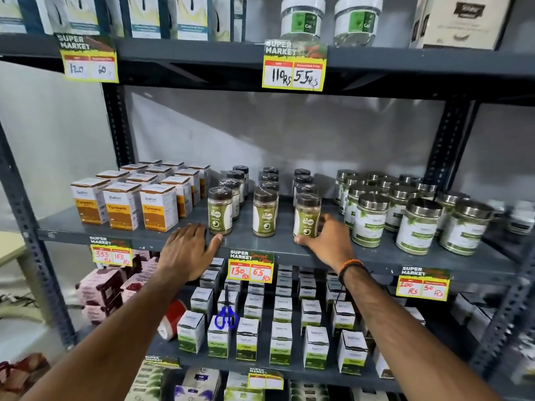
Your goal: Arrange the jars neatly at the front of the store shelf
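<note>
Three rows of dark-lidded jars with green and white labels run back from the front of the grey shelf (260, 247). The front jars are a left one (220, 211), a middle one (264, 212) and a right one (307, 215). My right hand (327, 241) wraps around the base of the right front jar, thumb in front, fingers on its right side. My left hand (189, 250) lies flat on the shelf edge, fingers spread, its thumb just in front of the left front jar, holding nothing.
Orange turmeric boxes (157, 208) stand to the left of the jars. Steel-lidded jars (367, 224) crowd the right side. Price tags (251, 266) hang from the shelf edge. Blue-handled scissors (226, 316) rest on small boxes on the shelf below.
</note>
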Action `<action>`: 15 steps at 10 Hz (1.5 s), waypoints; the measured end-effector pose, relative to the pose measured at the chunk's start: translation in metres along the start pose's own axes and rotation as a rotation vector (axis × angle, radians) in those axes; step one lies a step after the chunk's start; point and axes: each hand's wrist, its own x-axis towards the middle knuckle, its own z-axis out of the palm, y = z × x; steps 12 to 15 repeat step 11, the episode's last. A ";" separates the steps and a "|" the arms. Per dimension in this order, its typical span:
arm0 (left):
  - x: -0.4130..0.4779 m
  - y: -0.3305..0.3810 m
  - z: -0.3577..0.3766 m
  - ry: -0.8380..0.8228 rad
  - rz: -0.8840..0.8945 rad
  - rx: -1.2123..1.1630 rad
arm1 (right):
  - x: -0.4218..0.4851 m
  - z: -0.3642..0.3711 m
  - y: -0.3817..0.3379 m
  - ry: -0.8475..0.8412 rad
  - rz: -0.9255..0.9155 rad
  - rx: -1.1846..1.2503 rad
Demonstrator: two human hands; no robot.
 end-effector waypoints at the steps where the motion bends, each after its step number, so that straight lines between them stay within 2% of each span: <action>1: 0.000 0.000 0.000 -0.012 0.001 0.004 | 0.002 0.001 0.000 -0.040 -0.005 -0.059; 9: -0.001 -0.001 -0.002 -0.049 0.003 -0.010 | 0.009 0.006 0.000 -0.025 0.080 -0.091; 11: -0.001 0.003 -0.015 -0.123 0.004 -0.059 | -0.012 -0.024 -0.021 -0.055 0.130 -0.031; 15: -0.001 0.003 -0.015 -0.123 0.004 -0.059 | -0.012 -0.024 -0.021 -0.055 0.130 -0.031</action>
